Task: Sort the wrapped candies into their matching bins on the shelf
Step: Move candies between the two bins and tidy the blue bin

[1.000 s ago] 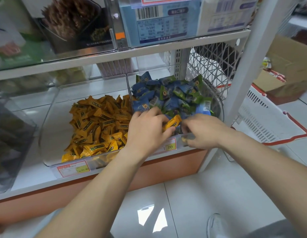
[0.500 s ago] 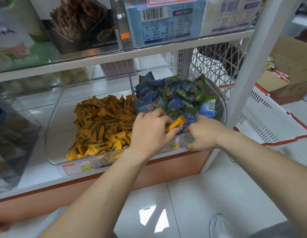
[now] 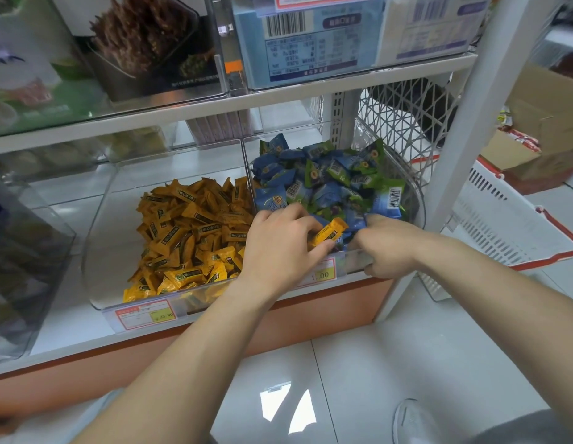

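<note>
Two clear bins stand side by side on the low shelf. The left bin (image 3: 99, 219) holds a heap of yellow wrapped candies (image 3: 189, 232). The right bin (image 3: 418, 200) holds blue and green wrapped candies (image 3: 326, 174). My left hand (image 3: 278, 248) is over the front of the right bin and grips a yellow candy (image 3: 330, 232), maybe more than one. My right hand (image 3: 387, 248) reaches into the same bin's front right with fingers curled down among the blue candies; what it holds is hidden.
Price tags (image 3: 147, 315) hang on the bins' front edge. A darker clear bin (image 3: 25, 251) stands at far left. Boxes fill the upper shelf (image 3: 278, 94). A white post (image 3: 461, 129) stands at right, with a white and red basket (image 3: 503, 232) and cardboard boxes (image 3: 548, 129) beyond it.
The view has shifted slightly. Both hands stay at the front of the right bin; my right hand has dug a little deeper among the blue candies.
</note>
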`<state>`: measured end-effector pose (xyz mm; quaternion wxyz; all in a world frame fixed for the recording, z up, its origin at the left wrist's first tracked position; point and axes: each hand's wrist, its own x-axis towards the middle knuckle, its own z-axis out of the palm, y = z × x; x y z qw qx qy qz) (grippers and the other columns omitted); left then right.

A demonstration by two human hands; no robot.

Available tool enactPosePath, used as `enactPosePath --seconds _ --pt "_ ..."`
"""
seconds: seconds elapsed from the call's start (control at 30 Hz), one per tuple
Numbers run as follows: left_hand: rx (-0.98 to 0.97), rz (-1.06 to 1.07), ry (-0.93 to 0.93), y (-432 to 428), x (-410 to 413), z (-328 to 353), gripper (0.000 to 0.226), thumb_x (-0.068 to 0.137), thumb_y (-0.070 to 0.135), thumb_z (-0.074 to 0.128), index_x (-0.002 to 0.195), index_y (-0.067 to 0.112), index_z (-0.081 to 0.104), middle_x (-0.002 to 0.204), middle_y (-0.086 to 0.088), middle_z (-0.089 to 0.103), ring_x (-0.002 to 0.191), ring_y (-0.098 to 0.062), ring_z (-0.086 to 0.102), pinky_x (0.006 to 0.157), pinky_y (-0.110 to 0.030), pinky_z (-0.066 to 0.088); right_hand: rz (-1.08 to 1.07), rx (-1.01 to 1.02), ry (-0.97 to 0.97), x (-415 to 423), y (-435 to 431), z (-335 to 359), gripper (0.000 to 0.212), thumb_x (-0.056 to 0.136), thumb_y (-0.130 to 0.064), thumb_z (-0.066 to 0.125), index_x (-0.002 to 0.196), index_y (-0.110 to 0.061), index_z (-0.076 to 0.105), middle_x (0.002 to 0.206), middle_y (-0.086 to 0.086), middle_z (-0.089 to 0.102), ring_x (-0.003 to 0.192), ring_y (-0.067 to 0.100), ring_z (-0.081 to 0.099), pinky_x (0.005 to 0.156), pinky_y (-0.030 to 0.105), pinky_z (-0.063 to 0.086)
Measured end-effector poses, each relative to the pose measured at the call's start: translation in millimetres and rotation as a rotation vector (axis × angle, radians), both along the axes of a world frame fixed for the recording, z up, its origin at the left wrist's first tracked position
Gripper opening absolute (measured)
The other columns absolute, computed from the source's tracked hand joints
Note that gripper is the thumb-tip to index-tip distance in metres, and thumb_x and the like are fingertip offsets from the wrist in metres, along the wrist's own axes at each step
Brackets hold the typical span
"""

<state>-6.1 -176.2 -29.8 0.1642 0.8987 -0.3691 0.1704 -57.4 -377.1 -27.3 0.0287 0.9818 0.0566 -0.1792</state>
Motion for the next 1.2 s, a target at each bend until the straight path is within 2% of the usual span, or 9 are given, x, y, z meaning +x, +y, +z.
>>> enactPosePath --seconds 0.1,0.17,0.37,0.5,0.6,0.77,0.87,1.0,1.2 --pt "0.003 -0.003 -0.005 0 1 0 0.037 0.084 0.066 0.054 0.089 0.033 0.072 0.094 0.012 0.061 0.085 -0.013 0.059 0.078 -0.032 0.033 0.018 0.070 -0.030 -2 -1 2 0.007 0.080 -0.028 0.062 0.085 -0.024 0.059 0.080 0.002 0.058 0.095 0.024 0.046 0.075 0.039 0.050" --pt "0.005 -0.004 -0.006 -1 1 1 0.037 0.084 0.066 0.053 0.088 0.034 0.071 0.094 0.013 0.060 0.085 -0.013 0.058 0.078 -0.032 0.032 0.007 0.121 -0.051 -5 2 2 0.011 0.077 -0.033 0.064 0.080 -0.030 0.054 0.076 -0.001 0.055 0.092 0.022 0.045 0.071 0.037 0.050" --pt "0.028 -0.032 0.001 2 1 4 0.033 0.084 0.063 0.059 0.090 0.034 0.072 0.095 0.011 0.061 0.083 -0.015 0.060 0.077 -0.033 0.036 -0.035 0.125 0.076 3 8 2 0.016 0.073 -0.031 0.065 0.080 -0.030 0.051 0.082 0.000 0.056 0.081 0.012 0.041 0.058 0.032 0.040" --pt "0.074 -0.071 0.014 6 2 9 0.033 0.085 0.063 0.060 0.095 0.033 0.072 0.099 0.010 0.062 0.085 -0.016 0.060 0.076 -0.032 0.037 -0.046 0.111 0.121 7 10 3 0.020 0.074 -0.037 0.067 0.081 -0.027 0.051 0.082 -0.002 0.055 0.090 0.017 0.040 0.056 0.032 0.036" --pt "0.076 -0.077 0.005 10 1 10 0.036 0.087 0.060 0.059 0.099 0.029 0.072 0.103 0.008 0.063 0.087 -0.017 0.061 0.077 -0.033 0.038 -0.028 0.075 0.086 9 12 2 0.017 0.075 -0.035 0.065 0.084 -0.026 0.054 0.079 -0.003 0.056 0.089 0.020 0.046 0.054 0.030 0.036" --pt "0.075 -0.067 0.012 11 -1 10 0.038 0.089 0.059 0.058 0.101 0.026 0.072 0.104 0.007 0.063 0.089 -0.018 0.061 0.082 -0.034 0.040 0.015 0.005 0.109 14 13 1 0.025 0.078 -0.031 0.063 0.099 -0.019 0.059 0.082 -0.001 0.056 0.090 0.021 0.047 0.058 0.031 0.041" --pt "0.067 -0.077 0.018 10 -1 9 0.038 0.088 0.059 0.058 0.101 0.026 0.072 0.104 0.007 0.063 0.090 -0.018 0.061 0.083 -0.035 0.041 0.025 0.005 0.054 12 10 -3 0.026 0.077 -0.041 0.066 0.090 -0.021 0.057 0.078 -0.003 0.054 0.090 0.021 0.046 0.058 0.033 0.041" --pt "0.067 -0.085 0.014 11 1 7 0.039 0.088 0.060 0.056 0.101 0.027 0.071 0.102 0.008 0.063 0.088 -0.018 0.061 0.082 -0.034 0.041 -0.013 0.035 0.119 11 6 -4 0.039 0.071 -0.056 0.071 0.085 -0.025 0.052 0.081 -0.004 0.053 0.094 0.019 0.043 0.062 0.034 0.041" --pt "0.058 -0.093 -0.004 11 3 3 0.038 0.087 0.061 0.057 0.096 0.027 0.071 0.100 0.010 0.062 0.086 -0.016 0.060 0.080 -0.034 0.040 0.006 0.008 0.229 21 12 6 0.049 0.070 -0.052 0.075 0.098 -0.013 0.066 0.086 0.004 0.066 0.085 0.026 0.064 0.064 0.033 0.050"
